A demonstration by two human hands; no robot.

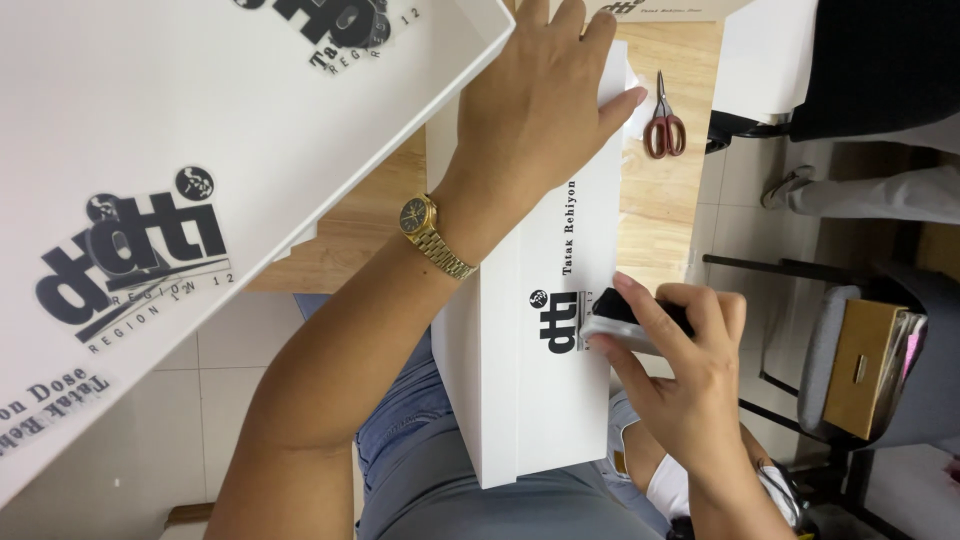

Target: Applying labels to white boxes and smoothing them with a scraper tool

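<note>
A tall white cardboard box (545, 400) with black printing stands on edge over my lap, reaching to the wooden table. My left hand (535, 100), with a gold wristwatch (430, 232) on the wrist, lies flat on the box's far end and steadies it. My right hand (680, 370) grips a small black and silver stapler-like tool (625, 322) and presses it against the box's right edge near the printed mark.
Several more white printed boxes (150, 200) fill the left of the view. Red-handled scissors (663, 125) lie on the wooden table (655, 210). At right stands a chair (880, 360) holding brown and coloured folders, and another person's legs (870, 190) are beyond.
</note>
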